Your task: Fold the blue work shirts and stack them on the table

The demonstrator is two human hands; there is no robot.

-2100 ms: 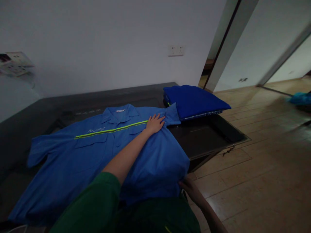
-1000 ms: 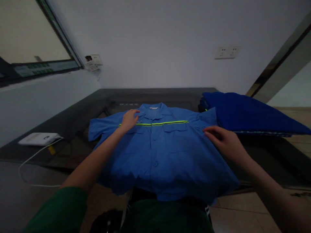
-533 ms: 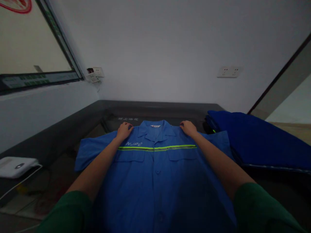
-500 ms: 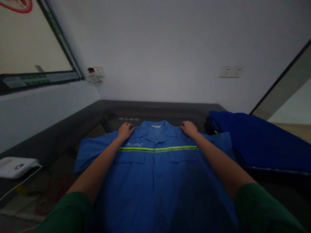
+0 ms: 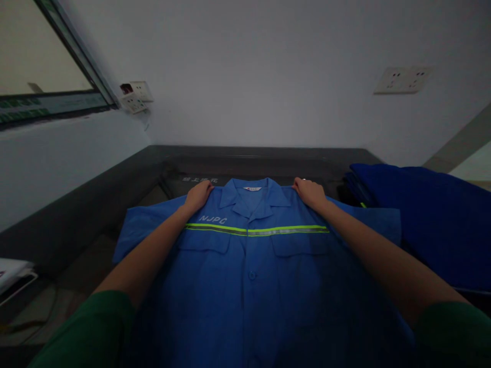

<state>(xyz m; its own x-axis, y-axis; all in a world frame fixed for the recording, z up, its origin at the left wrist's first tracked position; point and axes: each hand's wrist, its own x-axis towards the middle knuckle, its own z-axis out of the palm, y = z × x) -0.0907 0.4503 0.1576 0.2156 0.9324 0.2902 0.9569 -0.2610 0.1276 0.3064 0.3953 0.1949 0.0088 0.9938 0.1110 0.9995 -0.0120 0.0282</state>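
Note:
A blue short-sleeved work shirt (image 5: pixel 226 276) lies spread front side up, its collar toward the wall. Across the chest runs a yellow-green and grey reflective stripe, with "NJPC" lettering above it on the left. My left hand (image 5: pixel 198 195) is closed on the shirt's left shoulder seam, beside the collar. On the other shoulder, my right hand (image 5: pixel 310 193) grips the cloth with its fingers curled over the edge. Both forearms lie over the shirt, and its lower part fades into shadow.
Dark blue folded cloth (image 5: pixel 429 220) is piled at the right. A white device (image 5: pixel 13 276) with a cable sits at the left edge. Behind the dark table's raised rim (image 5: pixel 253 152) stands a wall with sockets (image 5: pixel 403 80); a window (image 5: pixel 42 51) is at upper left.
My fingers have closed more tightly on both shoulders, and the shirt looks slightly nearer and flatter. The whole view has shifted closer, with the wall sockets farther apart.

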